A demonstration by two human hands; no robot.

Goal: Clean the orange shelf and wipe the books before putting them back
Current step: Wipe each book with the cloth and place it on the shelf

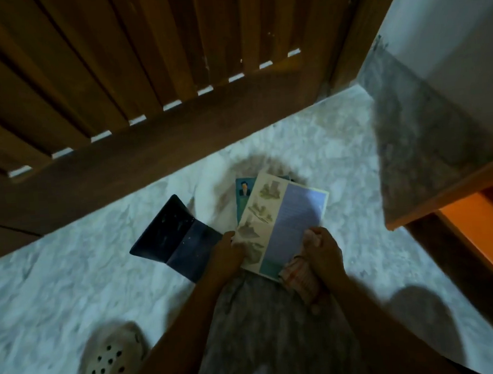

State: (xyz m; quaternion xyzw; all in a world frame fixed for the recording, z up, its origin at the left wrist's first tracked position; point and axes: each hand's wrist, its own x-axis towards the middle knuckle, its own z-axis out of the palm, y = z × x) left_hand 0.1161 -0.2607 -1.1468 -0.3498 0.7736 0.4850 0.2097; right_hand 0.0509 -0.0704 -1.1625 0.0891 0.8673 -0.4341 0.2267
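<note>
I'm seeing a slatted wooden door (141, 62) standing above the pale marble floor (69, 274), and a white perforated clog (112, 365) resting on that floor well below the door.

Glossy paper book (283, 222), wood door (142, 77), marble-look floor (69, 274).

Orange shelf (474, 216), checked cloth (298, 280), dark blue folder (178, 236), white marbled floor (69, 274)
</note>
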